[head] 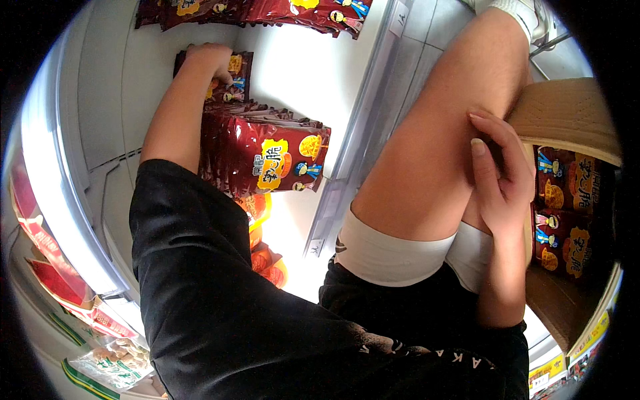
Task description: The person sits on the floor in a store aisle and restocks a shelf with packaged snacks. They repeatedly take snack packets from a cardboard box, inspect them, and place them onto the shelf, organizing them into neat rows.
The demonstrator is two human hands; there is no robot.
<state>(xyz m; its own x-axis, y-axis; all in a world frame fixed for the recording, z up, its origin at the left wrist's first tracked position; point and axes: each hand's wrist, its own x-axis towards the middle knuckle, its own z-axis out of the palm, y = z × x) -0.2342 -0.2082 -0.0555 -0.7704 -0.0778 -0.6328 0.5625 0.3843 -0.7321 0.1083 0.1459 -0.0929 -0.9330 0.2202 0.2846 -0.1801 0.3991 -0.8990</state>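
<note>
On a white shelf stands a row of dark red snack packets (295,155) with yellow print. Behind that row my left hand (215,62) reaches in and has its fingers over another dark red packet (240,82) near the shelf's back; whether it grips the packet is hard to see. My right hand (505,175) rests by my bare knee and thigh, fingers curled and apart, with nothing in it. Close beside it, an open cardboard box (565,107) holds several of the same red packets (565,215).
More red packets (300,15) lie at the top of the view. Orange packets (267,260) sit beside my left sleeve. A clear plastic shelf edge (350,130) runs between shelf and leg. Bags of other snacks (112,362) are at the lower left.
</note>
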